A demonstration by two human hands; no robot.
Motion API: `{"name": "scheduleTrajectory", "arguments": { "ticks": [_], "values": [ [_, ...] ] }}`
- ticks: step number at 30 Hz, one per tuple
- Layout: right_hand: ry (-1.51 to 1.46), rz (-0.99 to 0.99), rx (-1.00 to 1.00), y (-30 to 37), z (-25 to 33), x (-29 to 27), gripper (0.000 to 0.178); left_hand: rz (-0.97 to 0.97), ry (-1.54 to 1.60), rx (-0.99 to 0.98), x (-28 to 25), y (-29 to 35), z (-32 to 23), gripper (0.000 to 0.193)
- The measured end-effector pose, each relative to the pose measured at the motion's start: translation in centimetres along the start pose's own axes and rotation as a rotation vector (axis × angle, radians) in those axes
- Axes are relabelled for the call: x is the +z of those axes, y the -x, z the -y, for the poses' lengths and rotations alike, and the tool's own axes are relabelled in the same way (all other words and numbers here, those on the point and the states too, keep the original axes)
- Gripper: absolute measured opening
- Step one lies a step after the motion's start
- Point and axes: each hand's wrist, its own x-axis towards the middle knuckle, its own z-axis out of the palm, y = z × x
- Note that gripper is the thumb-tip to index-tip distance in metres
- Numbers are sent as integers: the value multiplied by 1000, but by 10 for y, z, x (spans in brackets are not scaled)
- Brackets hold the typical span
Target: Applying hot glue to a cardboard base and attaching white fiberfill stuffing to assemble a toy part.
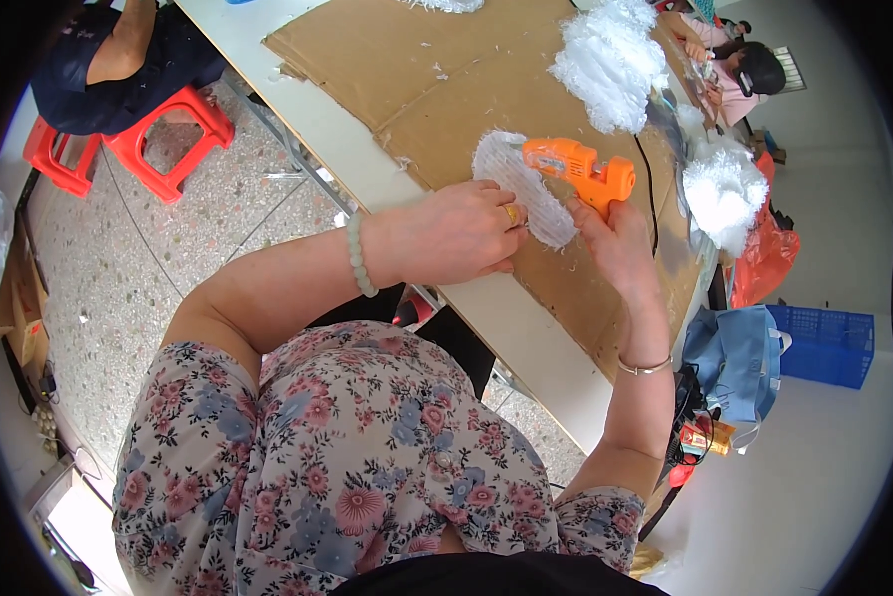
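Observation:
My right hand (613, 238) grips an orange glue gun (577, 169) by its handle, nozzle pointing left over a white oval fluffy piece (518, 179). That piece lies on a brown cardboard sheet (436, 89) on the white table (526, 338). My left hand (456, 233) rests on the near edge of the white piece, fingers curled and pressing it down. A pale bead bracelet circles my left wrist, a thin bangle my right. The gun's black cord runs off toward the right.
Piles of white fluffy material (610, 60) (725, 189) lie further along the table. A person sits on red stools (168, 129) at upper left; another person (734, 74) works at the table's far end. A blue bag (734, 358), a blue crate (829, 343) and an orange bag (764, 258) stand right.

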Motion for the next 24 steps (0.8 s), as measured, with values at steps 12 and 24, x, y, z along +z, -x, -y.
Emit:
{"name": "scheduleTrajectory", "arguments": {
  "ticks": [12,24],
  "values": [
    [-87,110,29,3,7,-3,21,4,-32,9,0,0,0,36],
    [-77,169,55,7,12,-9,23,8,-24,21,0,0,1,36]
  ]
}}
